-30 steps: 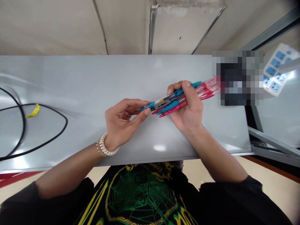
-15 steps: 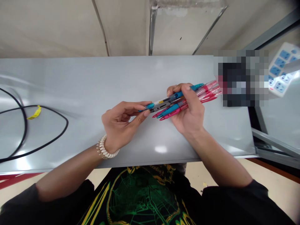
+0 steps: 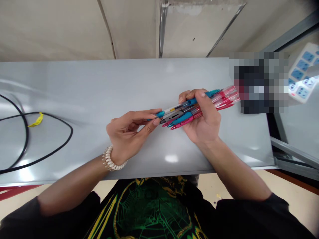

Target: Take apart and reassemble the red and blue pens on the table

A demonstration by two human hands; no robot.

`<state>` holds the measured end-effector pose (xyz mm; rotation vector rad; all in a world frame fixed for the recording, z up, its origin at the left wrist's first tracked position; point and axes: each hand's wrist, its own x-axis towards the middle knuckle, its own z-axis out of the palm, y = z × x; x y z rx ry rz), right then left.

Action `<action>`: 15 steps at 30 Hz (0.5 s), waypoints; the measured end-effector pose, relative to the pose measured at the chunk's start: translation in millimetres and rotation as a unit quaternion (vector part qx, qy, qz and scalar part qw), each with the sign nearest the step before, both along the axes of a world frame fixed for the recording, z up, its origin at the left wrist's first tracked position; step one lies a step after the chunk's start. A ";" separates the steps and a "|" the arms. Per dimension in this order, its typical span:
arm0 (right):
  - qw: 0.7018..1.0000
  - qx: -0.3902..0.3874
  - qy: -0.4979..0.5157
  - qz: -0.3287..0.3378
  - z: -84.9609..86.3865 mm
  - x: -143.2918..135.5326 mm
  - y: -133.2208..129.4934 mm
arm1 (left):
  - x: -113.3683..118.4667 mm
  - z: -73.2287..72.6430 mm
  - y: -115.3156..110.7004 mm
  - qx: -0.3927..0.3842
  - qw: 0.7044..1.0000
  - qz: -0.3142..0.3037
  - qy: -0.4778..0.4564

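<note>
Table: long near edge by the person's black shirt, far edge by the wall, R edge just past the R forearm. Wide strip of tabletop btwn hands & far edge; another wide stretch btwn L hand & the black cable, which loops at the L end w/ a yellow tag on it. Room's tighter on the R: a dark, pixelated thing sits at the far R corner, near the bundle's R end; can't tell if they touch. Power strip is beyond the R edge.

Bundle of pens, teal, pink & grey, is held about mid-depth over the table, slanted: L end nearer the near edge, R end twd the far R corner. Can't tell its height.

R hand is closed round the bundle, thumb on top, fingers curled round the far side. L hand, bracelet at wrist, pinches the tip of a teal-tipped pen btwn thumb & fingers, palm half-curled. Both forearms cross the near edge, angled inward, elbows wide.
</note>
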<state>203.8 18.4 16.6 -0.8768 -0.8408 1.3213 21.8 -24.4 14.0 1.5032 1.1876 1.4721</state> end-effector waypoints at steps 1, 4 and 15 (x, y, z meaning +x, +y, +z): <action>1.000 0.001 0.003 0.002 0.4 0.0 -0.2 | -0.3 0.1 -0.3 -0.004 1.000 0.004 0.005; 1.000 0.007 0.001 0.004 0.9 0.4 -0.6 | -1.1 0.4 -0.1 -0.009 1.000 0.013 0.015; 0.999 0.034 -0.015 -0.003 0.6 0.9 -2.4 | 0.0 7.3 5.9 -0.053 0.996 -0.020 -0.067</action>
